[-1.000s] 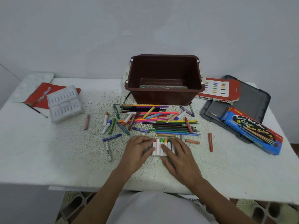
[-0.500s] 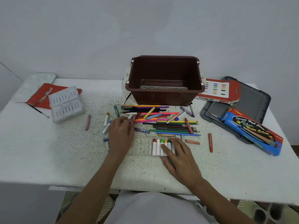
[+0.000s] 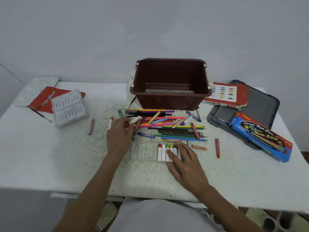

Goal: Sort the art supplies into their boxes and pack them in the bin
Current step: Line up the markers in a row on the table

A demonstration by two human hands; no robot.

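Your left hand (image 3: 119,137) is pinching a white crayon (image 3: 136,119) at mid-frame, probably for the clear tray (image 3: 143,151). Your right hand (image 3: 185,162), grip wide and flat, is pressing the crayon row (image 3: 163,153) there against rolling.

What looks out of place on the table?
Mostly the unsorted pile of pencils and crayons before the brown bin. Strays lie apart from it: a pink crayon to the left, a red-orange crayon to the right. No spill visible.

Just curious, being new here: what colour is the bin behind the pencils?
The bin is dark brown, seen best in the head view.
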